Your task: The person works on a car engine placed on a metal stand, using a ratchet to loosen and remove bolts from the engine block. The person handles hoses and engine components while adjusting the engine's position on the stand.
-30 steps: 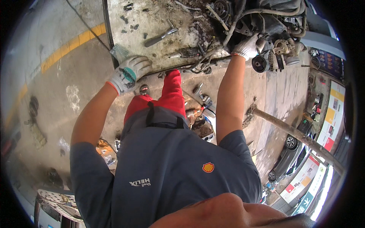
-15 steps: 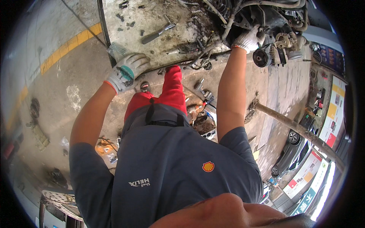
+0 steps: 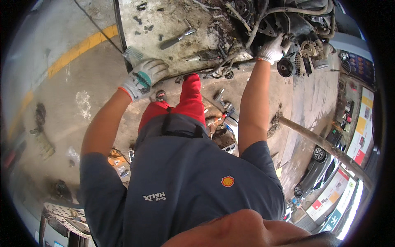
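My left hand, in a white knit glove with a green patch and dark stains, lies flat on the near edge of a grimy metal worktable. Its fingers are stretched out and hold nothing. In a similar glove, my right hand reaches into the greasy engine assembly at the far right. Its fingers are bent against the engine parts, and what they grip is too small to make out. A ribbed black pulley sits just to the right of that hand.
A ratchet wrench and several small dark bolts lie on the table. Clear plastic is beside my left hand. A power tool and engine parts lie on the floor near my legs. A long pole slants at the right.
The whole view has shifted slightly, so everything appears a little lower and further right. My right hand's fingers have moved slightly at the engine; my left hand rests in the same place.
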### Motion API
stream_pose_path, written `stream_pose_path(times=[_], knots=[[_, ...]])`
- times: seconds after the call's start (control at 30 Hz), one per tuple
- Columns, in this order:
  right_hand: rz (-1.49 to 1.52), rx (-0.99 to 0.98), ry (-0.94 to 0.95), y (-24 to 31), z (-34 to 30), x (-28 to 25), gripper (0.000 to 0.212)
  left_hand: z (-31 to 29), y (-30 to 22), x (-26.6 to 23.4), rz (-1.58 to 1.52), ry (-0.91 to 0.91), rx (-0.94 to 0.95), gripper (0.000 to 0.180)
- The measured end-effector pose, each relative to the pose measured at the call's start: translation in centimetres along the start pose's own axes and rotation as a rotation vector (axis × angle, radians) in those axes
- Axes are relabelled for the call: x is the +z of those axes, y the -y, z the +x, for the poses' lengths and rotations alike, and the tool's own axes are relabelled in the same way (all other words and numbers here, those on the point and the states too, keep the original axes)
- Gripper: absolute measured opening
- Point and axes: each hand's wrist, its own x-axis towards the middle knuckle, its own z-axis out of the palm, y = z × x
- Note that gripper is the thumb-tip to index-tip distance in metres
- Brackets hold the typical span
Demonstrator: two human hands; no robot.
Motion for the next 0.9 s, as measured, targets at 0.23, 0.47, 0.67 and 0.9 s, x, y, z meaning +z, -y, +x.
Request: stream_pose_path(times=[0.23,0.47,0.67,0.9], knots=[[-0.171,-0.14,0.03,-1.6,1.5,-1.4,0.044,0.2,1.0,1.5,0.061,-0.05,0.089,0.058],[0.217,0.375,0.37,10.5,-9.9,-4.7,0.039,2.9,0.7,-0.1,-0.132,-0.445,-0.083,0.043],[-0.105,0.618,0.671,19.5,-21.1,-15.4,0.034,14.7,1.7,-2.0,0.098,0.091,-0.499,0.064],[-0.274,0.806,0.711,20.6,-30.0,-23.1,0.03,20.2,5.9,-0.7,0.091,0.276,-0.481,0.043]])
